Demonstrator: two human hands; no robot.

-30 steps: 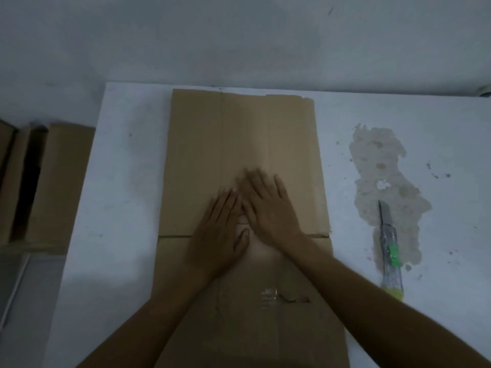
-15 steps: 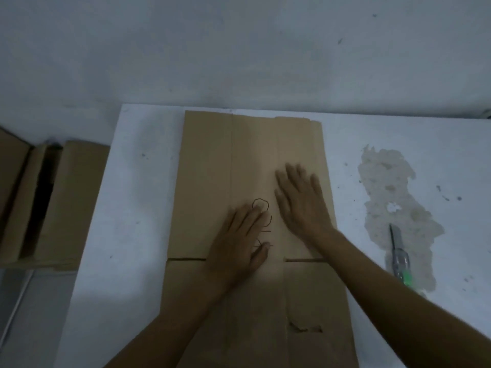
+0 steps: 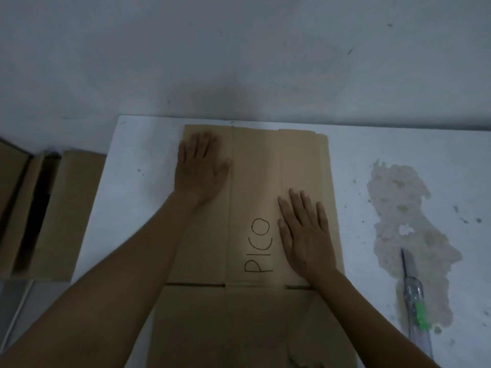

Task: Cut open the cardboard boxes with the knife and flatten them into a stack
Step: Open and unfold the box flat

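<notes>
Your left hand (image 3: pixel 200 166) and right hand (image 3: pixel 305 229) press the flattened box (image 3: pixel 255 181) against the surface (image 3: pixel 143 187), fingers (image 3: pixel 299 205) straight and released, to crush its creases; the knife (image 3: pixel 414 298) lies aside.

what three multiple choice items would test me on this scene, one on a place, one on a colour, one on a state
1. Where does the knife lie?
A. on the table, right of the flattened cardboard
B. on top of the cardboard
C. under the cardboard

2. What colour is the knife's slider?
A. red
B. green
C. blue

3. What are the left hand and right hand doing?
A. both gripping the knife
B. both raised in the air
C. both pressing flat on the cardboard

Answers:
1 A: the knife rests on the stained patch of the table, apart from the cardboard.
2 B: a bright green piece sits on the clear handle.
3 C: the fingers are straight and the palms are down.
</notes>
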